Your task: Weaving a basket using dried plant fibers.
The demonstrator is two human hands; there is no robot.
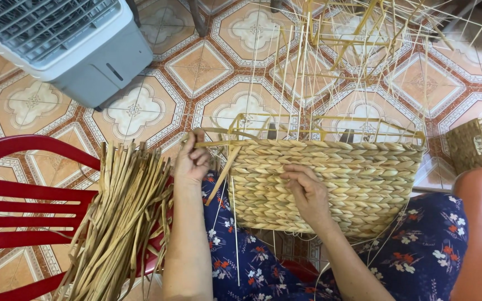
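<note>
Basket (358,184), half woven on a yellow frame (330,132), rests on the person's lap. Left hand (192,159) is closed around a strand (218,144) at its top corner; right hand (308,192) lies open-fingered against the weave, beside a bundle (118,223) on a red chair (23,195)

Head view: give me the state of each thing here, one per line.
Woven basket: half woven, lying on the lap, bare stakes sticking out past the frame.
Left hand: gripping a fibre strand at the basket's edge.
Right hand: fingers pressed on the weave.
Dried fibre bundle: loose, lying on the red chair.
Second basket: on the floor, untouched.
</note>
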